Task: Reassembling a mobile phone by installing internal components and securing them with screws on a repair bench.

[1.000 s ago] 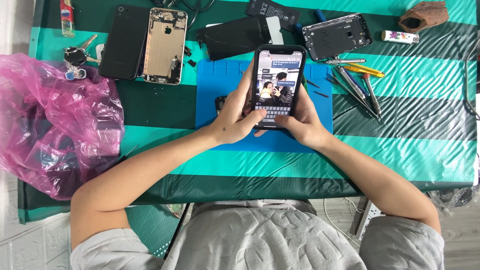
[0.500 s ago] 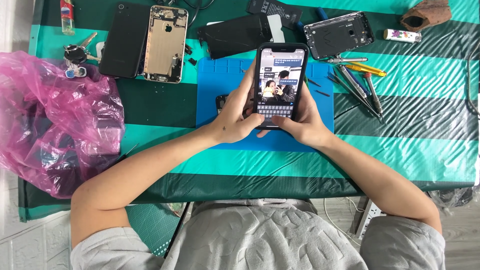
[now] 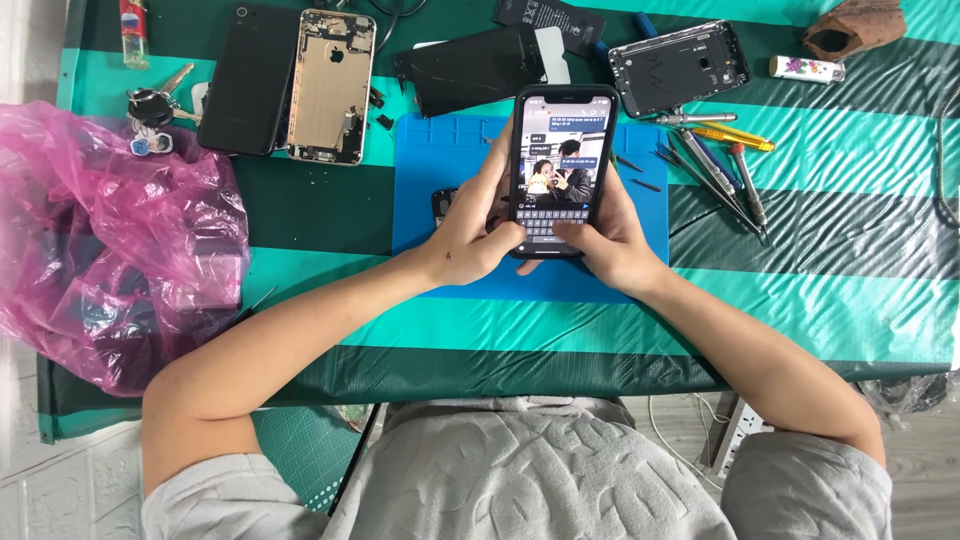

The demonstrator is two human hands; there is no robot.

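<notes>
A lit phone (image 3: 562, 170) was held upright in both hands above a blue mat (image 3: 430, 160) at the middle of the tabletop (image 3: 820, 290), its screen showing a picture with a keyboard below it. The left hand (image 3: 470, 235) wrapped the phone's left edge, fingers (image 3: 497, 172) clamped along the side and thumb lying across the keyboard. The right hand (image 3: 610, 240) cradled the lower right corner, its fingers closed behind the case and its thumb on the bottom row of keys. Both forearms rested on the green-and-teal striped cloth covering the tabletop.

Just beyond the mat lay a black screen panel (image 3: 470, 70) and, to its right, an opened phone body (image 3: 678, 67) with its insides showing. A row of screwdrivers (image 3: 715, 160) lay fanned out beside the mat's right edge, near a white lighter (image 3: 806, 68) and a brown shell-like object (image 3: 855, 25). To the left, a black phone back (image 3: 248, 80) sat touching a gold phone frame (image 3: 330, 88), with a bunch of keys (image 3: 155, 110) close by. A crumpled pink plastic bag (image 3: 110, 240) filled the left end of the tabletop. The person wore a grey textured top (image 3: 520, 470).
</notes>
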